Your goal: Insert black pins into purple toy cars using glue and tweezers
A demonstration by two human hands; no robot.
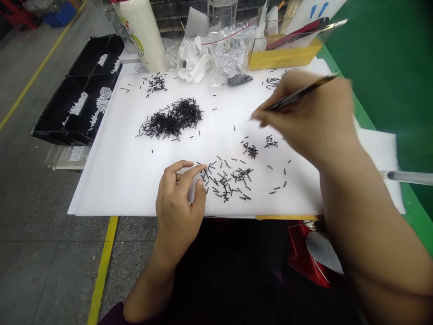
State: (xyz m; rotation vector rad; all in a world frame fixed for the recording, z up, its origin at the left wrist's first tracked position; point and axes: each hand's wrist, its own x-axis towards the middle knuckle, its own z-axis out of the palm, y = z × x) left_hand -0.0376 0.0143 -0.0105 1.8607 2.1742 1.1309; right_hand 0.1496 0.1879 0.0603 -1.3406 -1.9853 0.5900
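Note:
In the head view my left hand [181, 194] rests at the front of the white foam sheet [111, 180]. Its thumb and index finger are apart, with the fingertips at the edge of a loose scatter of small black pieces [225, 180]. My right hand [311, 108], blurred by motion, is over the right side of the sheet. It grips slim dark tweezers [297, 95] like a pen, with the tips pointing down and left. Whether the tips hold a piece cannot be seen. A dense heap of the same black pieces [172, 119] lies left of centre.
Black divided trays [61, 106] with whitish small parts stand at the left. Along the back are a white bottle [145, 36], crumpled tissue [195, 61], a plastic bag [230, 49] and a yellow-based tool box [284, 58]. A clear tube [409, 177] juts in from the right.

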